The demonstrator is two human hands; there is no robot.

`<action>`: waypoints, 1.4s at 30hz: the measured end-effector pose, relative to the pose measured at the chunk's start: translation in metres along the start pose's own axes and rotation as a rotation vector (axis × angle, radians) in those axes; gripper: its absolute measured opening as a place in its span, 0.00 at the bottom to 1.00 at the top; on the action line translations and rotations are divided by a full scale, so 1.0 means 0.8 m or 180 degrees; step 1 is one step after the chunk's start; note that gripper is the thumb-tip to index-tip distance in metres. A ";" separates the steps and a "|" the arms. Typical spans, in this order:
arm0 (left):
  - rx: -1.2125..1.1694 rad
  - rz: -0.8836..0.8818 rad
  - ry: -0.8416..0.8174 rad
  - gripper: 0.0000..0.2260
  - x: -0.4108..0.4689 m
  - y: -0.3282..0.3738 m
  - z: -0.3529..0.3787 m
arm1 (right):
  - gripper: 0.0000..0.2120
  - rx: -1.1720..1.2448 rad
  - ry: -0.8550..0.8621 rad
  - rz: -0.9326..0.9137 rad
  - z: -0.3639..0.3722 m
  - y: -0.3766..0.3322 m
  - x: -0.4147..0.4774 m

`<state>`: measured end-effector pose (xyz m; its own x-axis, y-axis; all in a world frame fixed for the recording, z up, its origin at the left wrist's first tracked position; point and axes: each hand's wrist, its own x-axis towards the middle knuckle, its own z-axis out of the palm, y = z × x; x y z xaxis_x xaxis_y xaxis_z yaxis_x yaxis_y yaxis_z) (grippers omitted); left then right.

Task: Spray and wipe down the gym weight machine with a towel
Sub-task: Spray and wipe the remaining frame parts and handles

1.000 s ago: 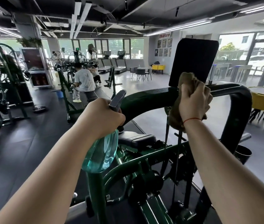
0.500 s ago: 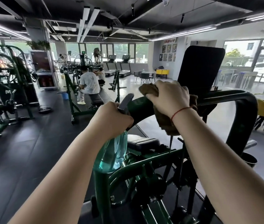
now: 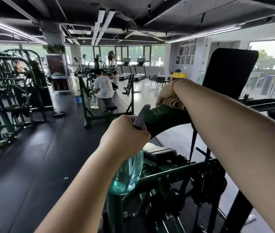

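Towel (image 3: pixel 175 103) slid left (right hand (image 3: pixel 166 93)), bottle (image 3: pixel 128 173) close, pad (image 3: pixel 229 71) behind

Machine frame (image 3: pixel 164 119): glossy dark-green painted metal. Towel (image 3: pixel 177 103): soft tan cloth. Spray bottle (image 3: pixel 128 175): clear teal plastic; trigger (image 3: pixel 141 116) matt grey. Back pad (image 3: pixel 229 73): matt black.
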<state>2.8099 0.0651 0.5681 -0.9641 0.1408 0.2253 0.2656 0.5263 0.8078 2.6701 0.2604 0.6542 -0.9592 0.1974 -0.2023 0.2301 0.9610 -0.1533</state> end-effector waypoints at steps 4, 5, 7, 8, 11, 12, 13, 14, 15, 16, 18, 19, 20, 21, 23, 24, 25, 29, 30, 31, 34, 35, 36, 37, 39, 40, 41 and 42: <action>-0.0028 -0.0052 0.0025 0.08 -0.005 -0.001 0.000 | 0.24 -0.0013 -0.0416 0.0021 0.007 -0.009 0.017; -0.0036 -0.0059 -0.0004 0.08 -0.005 -0.001 0.000 | 0.23 -0.0073 -0.0399 -0.0005 0.010 -0.010 0.016; -0.0045 -0.0043 -0.0042 0.05 -0.004 -0.001 -0.002 | 0.17 -0.0188 -0.0313 -0.0060 0.011 -0.012 0.008; -0.0052 -0.0039 -0.0057 0.05 -0.003 -0.001 -0.002 | 0.15 -0.0225 -0.0262 -0.0095 0.011 -0.012 0.001; -0.0180 -0.0004 -0.0113 0.07 0.001 -0.005 -0.004 | 0.11 -0.0260 0.0026 -0.0230 0.015 -0.011 -0.015; -0.0235 0.0014 -0.0147 0.07 0.002 -0.006 -0.004 | 0.10 -0.0281 0.0131 -0.0298 0.017 -0.012 -0.019; -0.0273 0.0031 -0.0187 0.06 0.003 -0.008 -0.005 | 0.10 -0.0299 0.0234 -0.0350 0.019 -0.013 -0.021; -0.0308 0.0055 -0.0234 0.06 0.004 -0.010 -0.006 | 0.12 -0.0341 0.0323 -0.0362 0.020 -0.014 -0.023; -0.0354 0.0074 -0.0305 0.07 0.004 -0.011 -0.009 | 0.15 -0.0366 0.0423 -0.0356 0.021 -0.017 -0.026; -0.0422 0.0104 -0.0407 0.09 0.006 -0.014 -0.014 | 0.16 -0.0385 0.0553 -0.0348 0.022 -0.020 -0.028; -0.0602 0.0106 -0.0674 0.11 0.009 -0.017 -0.027 | 0.18 -0.0339 0.0779 -0.0249 0.025 -0.021 -0.027; -0.0732 0.0115 -0.0790 0.09 0.013 -0.022 -0.037 | 0.19 -0.0343 0.0870 -0.0179 0.027 -0.022 -0.027; -0.0910 0.0108 -0.0867 0.08 0.016 -0.030 -0.047 | 0.21 -0.0411 0.0935 -0.0134 0.029 -0.024 -0.028; -0.1087 0.0060 -0.0925 0.08 0.017 -0.037 -0.058 | 0.22 -0.0462 0.0985 -0.0109 0.032 -0.027 -0.029; -0.1258 0.0008 -0.1037 0.10 0.021 -0.057 -0.078 | 0.28 -0.0498 0.1082 -0.0035 0.038 -0.033 -0.034; -0.1259 0.0026 -0.1108 0.11 0.024 -0.070 -0.086 | 0.30 -0.0524 0.1166 0.0033 0.041 -0.037 -0.038; -0.1211 0.0061 -0.1169 0.10 0.028 -0.082 -0.094 | 0.30 -0.0586 0.1299 0.0113 0.046 -0.041 -0.043; -0.0942 0.0232 -0.1512 0.07 0.045 -0.125 -0.120 | 0.27 -0.0768 0.1962 0.0497 0.074 -0.067 -0.068; -0.0971 0.0273 -0.1603 0.07 0.049 -0.137 -0.126 | 0.25 -0.0736 0.2113 0.0583 0.083 -0.076 -0.076; -0.1041 0.0316 -0.1673 0.08 0.050 -0.148 -0.132 | 0.22 -0.0692 0.2234 0.0657 0.092 -0.084 -0.085; -0.1203 0.0383 -0.1770 0.12 0.059 -0.179 -0.146 | 0.23 -0.0672 0.2510 0.0885 0.123 -0.112 -0.108; -0.1250 0.0375 -0.1811 0.12 0.061 -0.190 -0.148 | 0.24 -0.0742 0.2628 0.0997 0.136 -0.121 -0.115; -0.1286 0.0365 -0.1825 0.12 0.063 -0.200 -0.148 | 0.24 -0.0808 0.2764 0.1090 0.152 -0.130 -0.121; -0.1313 0.0355 -0.1827 0.09 0.065 -0.207 -0.146 | 0.23 -0.0867 0.2920 0.1129 0.171 -0.139 -0.124; -0.1385 0.0354 -0.1913 0.09 0.067 -0.224 -0.147 | 0.23 -0.0939 0.3222 0.1108 0.221 -0.164 -0.133; -0.1389 0.0357 -0.1949 0.09 0.068 -0.229 -0.148 | 0.24 -0.0983 0.3351 0.1037 0.249 -0.176 -0.138; -0.1353 0.0360 -0.1976 0.09 0.069 -0.235 -0.147 | 0.24 -0.1073 0.3390 0.0921 0.278 -0.188 -0.142; -0.1315 0.0390 -0.2018 0.07 0.071 -0.239 -0.148 | 0.26 -0.1206 0.3314 0.0766 0.306 -0.198 -0.146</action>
<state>2.7049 -0.1268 0.4905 -0.7129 0.6976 0.0715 0.2308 0.1371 0.9633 2.7859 0.0380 0.4657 -0.6076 0.2799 0.7433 0.5322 0.8381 0.1195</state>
